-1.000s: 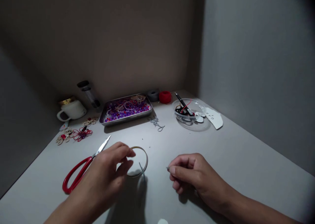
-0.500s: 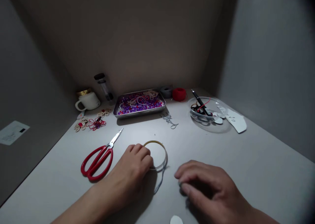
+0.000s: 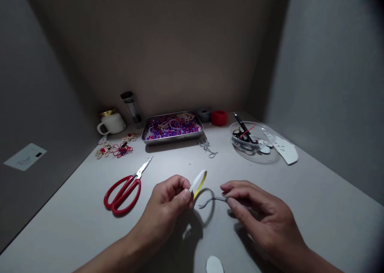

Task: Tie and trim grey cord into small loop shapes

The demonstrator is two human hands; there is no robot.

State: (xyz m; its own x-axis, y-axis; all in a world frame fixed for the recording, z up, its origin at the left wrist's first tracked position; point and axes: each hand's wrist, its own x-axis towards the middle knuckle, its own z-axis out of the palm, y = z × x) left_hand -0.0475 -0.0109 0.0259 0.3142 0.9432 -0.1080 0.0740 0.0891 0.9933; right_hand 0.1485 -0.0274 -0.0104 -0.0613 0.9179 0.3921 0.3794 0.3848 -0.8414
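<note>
My left hand (image 3: 168, 207) pinches a thin ring, white outside and yellow inside, like a narrow roll of tape (image 3: 198, 180). The ring is tilted up on edge, its lower part hidden by my thumb and fingers. My right hand (image 3: 264, 221), to the right, pinches a short grey cord (image 3: 214, 198) between thumb and fingertips. The cord's free end points left toward the ring; whether they touch I cannot tell. Red-handled scissors (image 3: 124, 195) lie to the left of my left hand, blades pointing away.
At the back are a metal tray of beads (image 3: 172, 139), a red thread ball (image 3: 219, 118), a grey roll (image 3: 204, 113) and a mug (image 3: 112, 123). Flower-shaped cord pieces (image 3: 122, 149) lie left. A clear dish (image 3: 261, 157) and cut paper (image 3: 286, 151) stand right; a white oval (image 3: 214, 264) lies in front.
My left hand has lifted the ring off the table and turned it on edge. The grey cord now stretches from my right fingertips, and its strand no longer hangs down beside the ring.
</note>
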